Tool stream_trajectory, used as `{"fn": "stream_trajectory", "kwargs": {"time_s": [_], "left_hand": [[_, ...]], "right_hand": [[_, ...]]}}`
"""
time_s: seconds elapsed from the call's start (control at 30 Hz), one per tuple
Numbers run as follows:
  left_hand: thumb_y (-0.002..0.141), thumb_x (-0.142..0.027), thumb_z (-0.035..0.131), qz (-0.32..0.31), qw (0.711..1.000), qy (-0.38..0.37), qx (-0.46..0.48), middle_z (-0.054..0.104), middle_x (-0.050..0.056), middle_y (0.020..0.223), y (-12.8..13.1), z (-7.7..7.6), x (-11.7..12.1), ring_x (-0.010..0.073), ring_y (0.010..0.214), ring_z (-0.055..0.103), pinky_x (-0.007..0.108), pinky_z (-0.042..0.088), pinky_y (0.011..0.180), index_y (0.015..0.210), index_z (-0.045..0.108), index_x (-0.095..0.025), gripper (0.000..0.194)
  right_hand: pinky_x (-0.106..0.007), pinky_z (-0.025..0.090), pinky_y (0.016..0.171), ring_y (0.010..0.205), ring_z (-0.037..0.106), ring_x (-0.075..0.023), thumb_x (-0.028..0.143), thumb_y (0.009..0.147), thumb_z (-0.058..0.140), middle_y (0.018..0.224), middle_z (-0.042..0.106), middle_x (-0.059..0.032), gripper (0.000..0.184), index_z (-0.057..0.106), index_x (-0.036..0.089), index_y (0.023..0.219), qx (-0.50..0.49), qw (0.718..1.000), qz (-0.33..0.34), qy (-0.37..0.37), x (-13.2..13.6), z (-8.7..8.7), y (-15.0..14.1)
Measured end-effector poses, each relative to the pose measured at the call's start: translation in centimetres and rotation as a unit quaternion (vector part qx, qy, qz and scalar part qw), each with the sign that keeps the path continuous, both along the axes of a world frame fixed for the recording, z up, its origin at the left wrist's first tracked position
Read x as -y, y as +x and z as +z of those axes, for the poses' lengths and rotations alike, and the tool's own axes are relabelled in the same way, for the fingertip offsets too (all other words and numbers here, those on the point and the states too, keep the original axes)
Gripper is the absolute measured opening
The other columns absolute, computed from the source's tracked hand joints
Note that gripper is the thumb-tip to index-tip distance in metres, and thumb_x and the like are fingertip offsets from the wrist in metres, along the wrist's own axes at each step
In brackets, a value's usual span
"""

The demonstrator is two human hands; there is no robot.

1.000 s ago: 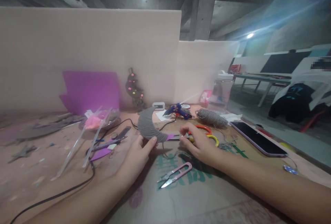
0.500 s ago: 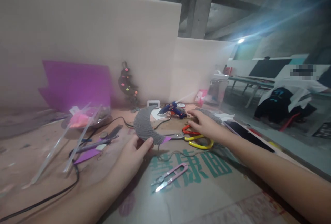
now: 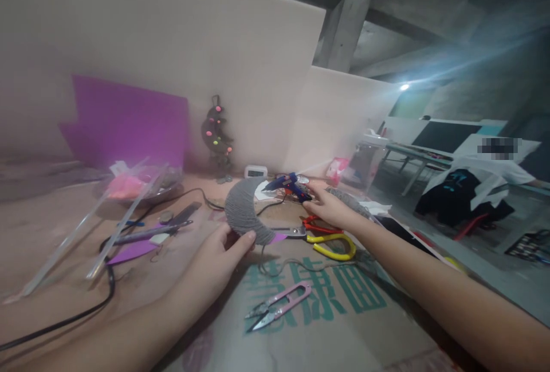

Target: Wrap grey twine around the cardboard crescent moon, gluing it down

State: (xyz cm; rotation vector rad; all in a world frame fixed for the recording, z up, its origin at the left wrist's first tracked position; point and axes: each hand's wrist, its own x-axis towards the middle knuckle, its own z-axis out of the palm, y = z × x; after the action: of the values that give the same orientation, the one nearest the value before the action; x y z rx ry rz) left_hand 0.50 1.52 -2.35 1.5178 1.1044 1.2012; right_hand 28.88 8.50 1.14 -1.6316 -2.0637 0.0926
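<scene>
A crescent shape wrapped in grey yarn [image 3: 243, 208] is pinched at its lower edge by my left hand [image 3: 230, 249], thumb in front. A small purple tip shows at the crescent's lower right end. My right hand [image 3: 329, 206] has its thumb and fingers about the handle end of a blue hot glue gun [image 3: 286, 181], which rests on the table. Just below that hand lie scissors with red and yellow handles [image 3: 333, 246], partly behind the crescent. Grey yarn [image 3: 283, 269] trails from the crescent. Pink thread snips [image 3: 283, 306] lie nearer me on the printed cardboard [image 3: 344, 326].
At left are a clear bowl with pink material [image 3: 129, 186], clear glue sticks [image 3: 124, 226], purple scraps [image 3: 133, 251] and a black cord [image 3: 64, 321]. A decorated dark crescent [image 3: 217, 134] and a small clock [image 3: 255, 172] stand behind. Another person [image 3: 490, 171] sits at far right.
My right hand has moved slightly left onto the glue gun's handle end. The left hand keeps hold of the yarn crescent. The camera view has tilted a little.
</scene>
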Motion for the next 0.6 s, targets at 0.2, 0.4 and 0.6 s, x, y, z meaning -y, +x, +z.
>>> {"fn": "stream_trajectory", "kwargs": {"time_s": [0.2, 0.4, 0.6], "left_hand": [[0.08, -0.046, 0.062, -0.013, 1.0, -0.003, 0.008, 0.071, 0.005, 0.083, -0.1, -0.3, -0.1, 0.0215, 0.076, 0.064, 0.029, 0.046, 0.066, 0.09, 0.068, -0.016, 0.032], [0.079, -0.042, 0.064, -0.029, 0.999, -0.009, 0.037, 0.071, 0.004, 0.084, 0.1, 0.0, 0.2, 0.0214, 0.077, 0.064, 0.028, 0.046, 0.066, 0.089, 0.067, -0.018, 0.027], [0.08, -0.04, 0.063, -0.038, 0.999, -0.002, 0.033, 0.069, 0.003, 0.081, 0.1, 0.2, 0.3, 0.0196, 0.07, 0.06, 0.027, 0.041, 0.06, 0.09, 0.067, -0.018, 0.025]], "right_hand": [[-0.039, 0.048, 0.095, 0.109, 0.064, -0.028, 0.028, 0.085, 0.062, 0.123, 0.067, -0.0152, 0.047, 0.056, 0.012, 0.128, -0.002, 0.999, -0.051, -0.009, -4.3, 0.1, -1.5], [-0.036, 0.052, 0.082, 0.094, 0.069, -0.028, 0.036, 0.082, 0.067, 0.105, 0.072, -0.0164, 0.041, 0.062, 0.01, 0.114, -0.001, 0.997, -0.076, -0.033, -5.6, -1.0, -3.1], [-0.036, 0.05, 0.087, 0.1, 0.068, -0.0283, 0.04, 0.089, 0.059, 0.105, 0.073, -0.0122, 0.03, 0.068, 0.017, 0.106, -0.015, 0.997, -0.073, -0.016, -5.1, -1.0, -3.7]]}}
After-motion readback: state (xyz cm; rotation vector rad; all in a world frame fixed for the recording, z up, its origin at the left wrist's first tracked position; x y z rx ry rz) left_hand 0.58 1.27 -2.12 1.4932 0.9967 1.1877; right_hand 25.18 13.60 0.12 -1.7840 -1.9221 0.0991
